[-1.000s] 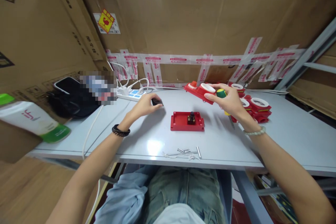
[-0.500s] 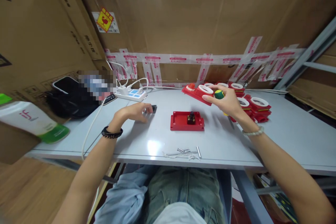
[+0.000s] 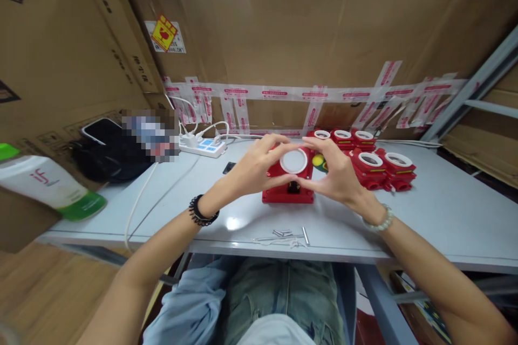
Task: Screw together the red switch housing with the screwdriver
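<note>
Both hands hold a red cover with a white ring [image 3: 294, 162] just above the red base plate [image 3: 287, 195], which lies flat on the grey table [image 3: 437, 215] with a small dark part in its middle. My left hand [image 3: 254, 168] grips the cover's left side, my right hand [image 3: 335, 173] its right side. A screwdriver with a green and yellow handle [image 3: 319, 161] stays tucked in my right hand. A small black piece [image 3: 229, 167] lies on the table to the left, apart from my hands.
Several red covers with white rings [image 3: 370, 160] stand at the back right. Several metal screws [image 3: 288, 234] lie near the front edge. A white power strip [image 3: 202, 145] with cables, a dark bag [image 3: 109, 156] and a white and green bottle [image 3: 48, 186] sit left. Cardboard walls the table.
My left hand let go of the small black piece and came to the middle. My right hand brought the red cover from the back over the base plate, and both hands now hold it.
</note>
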{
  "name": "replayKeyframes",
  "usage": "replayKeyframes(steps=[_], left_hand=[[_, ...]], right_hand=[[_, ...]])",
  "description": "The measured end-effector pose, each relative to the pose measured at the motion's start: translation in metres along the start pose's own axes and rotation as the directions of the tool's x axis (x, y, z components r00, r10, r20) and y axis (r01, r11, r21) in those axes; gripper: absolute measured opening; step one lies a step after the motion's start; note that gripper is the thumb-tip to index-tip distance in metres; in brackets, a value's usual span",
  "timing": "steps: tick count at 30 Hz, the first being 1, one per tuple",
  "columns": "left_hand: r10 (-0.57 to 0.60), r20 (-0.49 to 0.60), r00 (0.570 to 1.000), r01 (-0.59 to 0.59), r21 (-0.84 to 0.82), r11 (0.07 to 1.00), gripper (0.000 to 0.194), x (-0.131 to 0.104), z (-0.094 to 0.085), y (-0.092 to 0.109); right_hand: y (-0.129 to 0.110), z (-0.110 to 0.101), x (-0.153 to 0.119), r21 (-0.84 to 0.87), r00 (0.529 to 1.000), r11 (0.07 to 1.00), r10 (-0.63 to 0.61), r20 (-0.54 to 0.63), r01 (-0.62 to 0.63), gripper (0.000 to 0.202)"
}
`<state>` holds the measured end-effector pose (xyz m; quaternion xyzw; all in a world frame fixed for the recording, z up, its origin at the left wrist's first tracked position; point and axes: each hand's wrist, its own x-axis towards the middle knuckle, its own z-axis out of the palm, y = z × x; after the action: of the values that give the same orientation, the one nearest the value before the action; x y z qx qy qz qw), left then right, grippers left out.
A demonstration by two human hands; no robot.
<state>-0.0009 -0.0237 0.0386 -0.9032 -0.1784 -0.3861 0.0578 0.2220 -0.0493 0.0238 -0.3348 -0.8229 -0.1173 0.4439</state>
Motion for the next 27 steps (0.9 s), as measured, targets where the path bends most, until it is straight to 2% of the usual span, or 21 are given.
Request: replayKeyframes(steps=[3, 7, 10, 13, 15, 18, 20, 24, 27], left_hand=[[-0.012, 0.015, 1.000, 0.013, -0.047, 0.999, 0.047, 0.004, 0.007, 0.003], [-0.091, -0.072, 0.993, 0.074, -0.212, 0.974, 0.048, -0.001, 0.009, 0.003], [-0.183, -0.139, 0.973, 0.123, -0.360, 0.925, 0.041, -0.003, 0.013, 0.007], [-0.241, -0.162, 0.957, 0.145, -0.452, 0.880, 0.039, -0.003, 0.020, 0.011], [-0.186, -0.192, 0.964, 0.091, -0.417, 0.904, 0.041, -0.004, 0.023, 0.013], [-0.004, -0.219, 0.976, -0.058, -0.275, 0.960, 0.044, -0.005, 0.024, 0.013], [0.076, -0.234, 0.969, -0.117, -0.170, 0.978, 0.046, -0.006, 0.025, 0.012], [0.169, -0.281, 0.945, -0.162, 0.051, 0.986, 0.051, -0.008, 0.029, 0.011], [0.193, -0.337, 0.921, -0.178, 0.076, 0.981, 0.049, -0.008, 0.033, 0.012]], right_hand=[[0.000, -0.002, -0.002, 0.011, 0.997, 0.999, -0.041, -0.060, 0.042, 0.074], [-0.004, -0.008, 0.000, 0.173, 0.996, 0.985, -0.001, -0.090, 0.016, 0.086], [-0.010, -0.012, 0.004, 0.315, 0.993, 0.945, 0.112, -0.047, -0.092, 0.093], [-0.016, -0.015, 0.006, 0.406, 0.968, 0.882, 0.249, 0.033, -0.240, 0.085], [-0.018, -0.016, 0.006, 0.460, 0.949, 0.834, 0.306, 0.074, -0.305, 0.077], [-0.019, -0.016, 0.006, 0.551, 0.932, 0.758, 0.338, 0.128, -0.350, 0.067], [-0.019, -0.014, 0.005, 0.594, 0.918, 0.706, 0.355, 0.176, -0.387, 0.061], [-0.022, -0.010, 0.004, 0.649, 0.873, 0.594, 0.408, 0.268, -0.476, 0.060], [-0.025, -0.009, 0.004, 0.666, 0.846, 0.534, 0.427, 0.320, -0.521, 0.059]])
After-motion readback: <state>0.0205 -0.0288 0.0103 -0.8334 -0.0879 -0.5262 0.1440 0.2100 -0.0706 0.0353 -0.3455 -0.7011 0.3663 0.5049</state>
